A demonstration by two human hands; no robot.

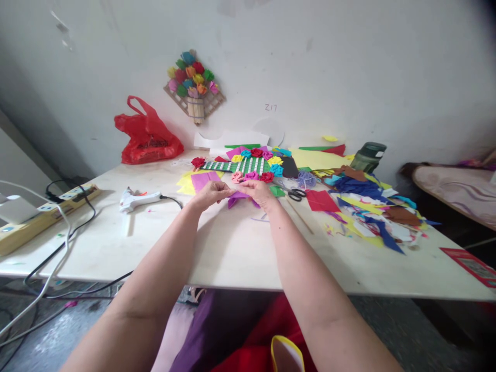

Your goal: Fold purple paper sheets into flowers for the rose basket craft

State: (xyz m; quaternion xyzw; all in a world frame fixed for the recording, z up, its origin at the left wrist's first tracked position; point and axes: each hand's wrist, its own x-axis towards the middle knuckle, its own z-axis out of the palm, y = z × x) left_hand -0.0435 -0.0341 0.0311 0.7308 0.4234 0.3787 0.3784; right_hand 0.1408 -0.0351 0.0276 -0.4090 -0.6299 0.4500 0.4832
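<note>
My left hand (212, 195) and my right hand (259, 193) come together over the middle of the table, their fingertips pinched close to each other. Between them hangs a piece of purple crepe paper (233, 200), its lower corners spreading below my fingers. Just beyond lies a green guitar-shaped craft (220, 166) with white strips, ringed by paper roses such as a red one (197, 162) and a yellow one (275, 161). A purple paper square (203, 179) rests on yellow sheets, left of the craft. Part of what my fingertips pinch is hidden.
A white glue gun (139, 199) lies to the left, near a power strip (46, 217) with cables. Scissors (296, 195), a wooden stick (300, 217), red paper (322, 200) and a scrap heap (372, 206) are on the right. Behind stand a red bag (149, 137) and a dark bottle (368, 156).
</note>
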